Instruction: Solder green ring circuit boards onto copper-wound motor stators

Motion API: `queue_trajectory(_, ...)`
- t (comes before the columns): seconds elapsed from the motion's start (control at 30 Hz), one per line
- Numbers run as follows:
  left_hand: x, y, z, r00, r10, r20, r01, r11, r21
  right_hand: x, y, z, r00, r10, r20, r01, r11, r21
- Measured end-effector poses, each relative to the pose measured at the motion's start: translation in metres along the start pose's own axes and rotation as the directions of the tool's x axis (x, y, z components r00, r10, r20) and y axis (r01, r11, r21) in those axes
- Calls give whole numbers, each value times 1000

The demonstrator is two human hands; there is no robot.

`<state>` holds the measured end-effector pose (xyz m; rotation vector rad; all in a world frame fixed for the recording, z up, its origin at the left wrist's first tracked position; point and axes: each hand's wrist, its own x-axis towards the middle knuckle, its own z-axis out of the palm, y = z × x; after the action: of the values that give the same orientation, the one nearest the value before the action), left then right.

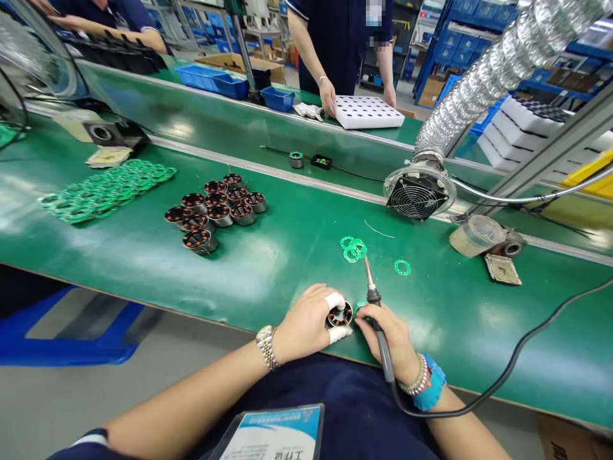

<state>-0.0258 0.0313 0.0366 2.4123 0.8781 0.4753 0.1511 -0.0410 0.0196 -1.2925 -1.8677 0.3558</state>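
Note:
My left hand [306, 319], with white covers on the fingertips, is closed around a motor stator [340, 315] at the table's front edge. Orange-brown windings show inside its metal ring. In my right hand [393, 332] is a soldering iron [382, 342], its tip pointing away from me. The thumb and fingertips of that same hand pinch a small green circuit board [359, 309] close beside the stator; the fingers partly hide it. Beyond the iron's tip lie several overlapping green ring boards [353, 250], with a single ring board [402, 267] to their right.
Several stators [218, 214] stand left of centre, near a sheet of green boards [108, 190]. A fan on a foil duct [416, 195] hangs low at right. The iron's black cord [507, 367] crosses the right side. Across the bench, a person holds a white foam tray [368, 114].

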Motion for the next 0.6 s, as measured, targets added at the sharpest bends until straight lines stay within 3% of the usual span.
queue_trajectory(0.27,-3,0,6,998,-56,-15,57,998,15,3,-3,4,982,152,-109,-149,988,33)
queue_trajectory(0.47,-12,-23,5,996,-20,86,24,999,-43,0,1,0,968,243,-63,-235,965,114)
queue_trajectory(0.6,-8,-20,12,995,-25,99,33,996,-81,-2,3,-1,960,277,-40,-269,953,142)
